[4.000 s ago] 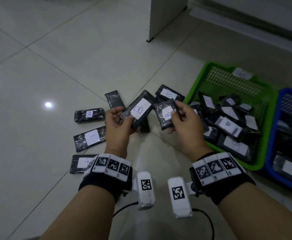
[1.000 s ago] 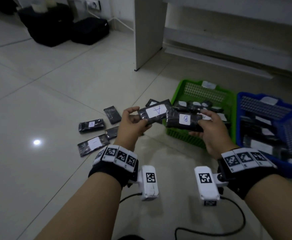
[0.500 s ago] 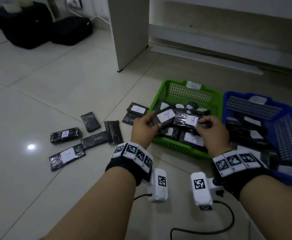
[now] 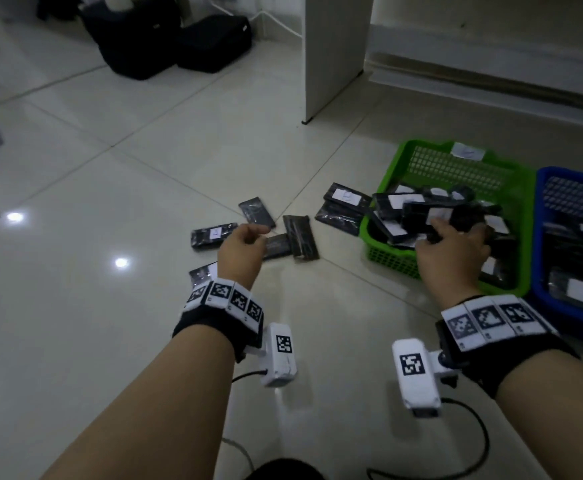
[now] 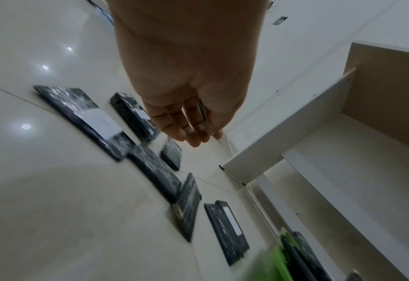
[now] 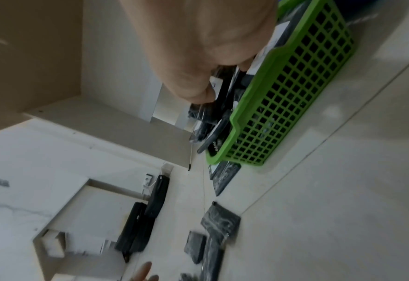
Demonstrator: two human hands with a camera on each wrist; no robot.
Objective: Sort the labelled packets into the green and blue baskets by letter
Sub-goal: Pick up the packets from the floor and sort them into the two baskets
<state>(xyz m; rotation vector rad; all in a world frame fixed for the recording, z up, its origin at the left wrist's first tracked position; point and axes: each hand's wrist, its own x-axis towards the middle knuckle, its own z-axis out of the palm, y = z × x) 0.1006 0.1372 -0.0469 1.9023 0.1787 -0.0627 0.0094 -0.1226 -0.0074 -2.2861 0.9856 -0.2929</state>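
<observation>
My right hand [image 4: 451,242] reaches into the green basket [image 4: 388,261] and grips a black packet [image 4: 421,216] with a white label, just above the pile inside. The letter on that label is blurred. The right wrist view has my thumb [image 6: 196,95] pinching the dark packet [image 6: 203,114] over the green basket's rim [image 6: 290,95]. My left hand [image 4: 245,242] hovers empty, fingers loosely curled, above several black packets on the floor [image 4: 213,235]. They also lie under my left hand [image 5: 189,131] in the left wrist view, one with a white label [image 5: 95,121]. The blue basket [image 4: 567,313], also holding packets, stands right of the green one.
Two stacked packets [image 4: 343,206] lie against the green basket's left side. A white cabinet panel [image 4: 335,57] stands on the tiled floor behind the baskets. Black bags [image 4: 165,39] sit at the far left, and a cable [image 4: 473,445] trails by my right forearm.
My left hand no longer holds the A packet and has drawn back left over the floor packets. My right hand has sunk lower into the green basket, still gripping a packet.
</observation>
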